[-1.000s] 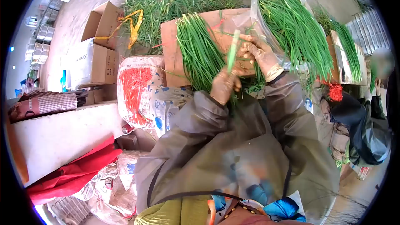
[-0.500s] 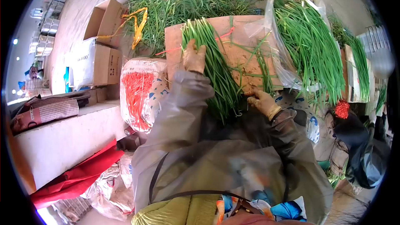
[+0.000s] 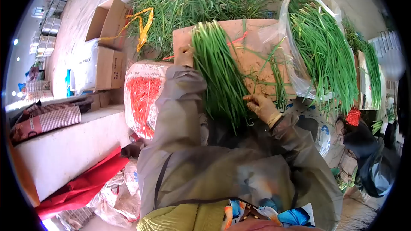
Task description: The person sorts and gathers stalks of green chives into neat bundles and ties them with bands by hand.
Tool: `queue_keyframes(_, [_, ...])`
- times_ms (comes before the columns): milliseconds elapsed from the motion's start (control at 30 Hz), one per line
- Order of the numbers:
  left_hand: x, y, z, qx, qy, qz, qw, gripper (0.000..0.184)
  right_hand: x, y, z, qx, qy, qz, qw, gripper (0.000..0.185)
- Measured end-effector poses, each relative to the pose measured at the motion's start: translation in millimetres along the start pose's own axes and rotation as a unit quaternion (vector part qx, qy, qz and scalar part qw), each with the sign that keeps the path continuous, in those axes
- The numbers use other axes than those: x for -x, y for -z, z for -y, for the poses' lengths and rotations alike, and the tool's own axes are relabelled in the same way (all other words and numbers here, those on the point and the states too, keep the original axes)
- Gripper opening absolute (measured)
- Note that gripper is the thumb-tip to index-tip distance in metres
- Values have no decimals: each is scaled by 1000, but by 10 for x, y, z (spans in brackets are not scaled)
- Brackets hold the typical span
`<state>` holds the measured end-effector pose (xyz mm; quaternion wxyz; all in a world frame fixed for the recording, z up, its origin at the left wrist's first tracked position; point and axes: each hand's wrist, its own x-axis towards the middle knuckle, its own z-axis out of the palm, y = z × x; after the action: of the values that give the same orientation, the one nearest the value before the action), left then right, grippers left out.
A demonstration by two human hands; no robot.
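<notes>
- Left hand (image 3: 184,56): fingers partly obscured at the edge of the green stalk bundle (image 3: 220,75); grip undetermined.
- Cardboard (image 3: 261,66): partly covered by the bundle.
- Loose green heap (image 3: 192,0): cut off by the upper edge.
- Co-worker (image 3: 373,160): partly blurred, details unclear.
- Far-left stacks (image 3: 47,28): too small to identify.

A pale grey-brown floor (image 3: 77,19) runs past stacked whitish containers (image 3: 43,51); small bright white lights (image 3: 16,42) glow at far left.

Green stalks (image 3: 220,70), pale-ended, loosely bunched, slanting across brown board (image 3: 259,63)
</notes>
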<state>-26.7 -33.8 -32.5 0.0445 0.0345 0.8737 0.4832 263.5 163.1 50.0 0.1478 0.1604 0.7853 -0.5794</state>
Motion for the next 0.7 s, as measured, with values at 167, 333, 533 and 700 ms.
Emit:
queue_keyframes(167, [-330,152,-814,-298,-288,142,899,22,172,38,-259,45,-17,-17,999,26])
queue_keyframes(333, [-1090,-264,16,133,148,125,972,19,173,382,24,170,47,-25,984,26])
queue_keyframes(533, [-358,-181,-450,61,-40,-78,994,26,-142,2346,202,332,78,-431,835,31])
queue_keyframes(700, [603,9,-1171,189,-66,126,972,23,-635,3409,21,521,-150,-417,729,78])
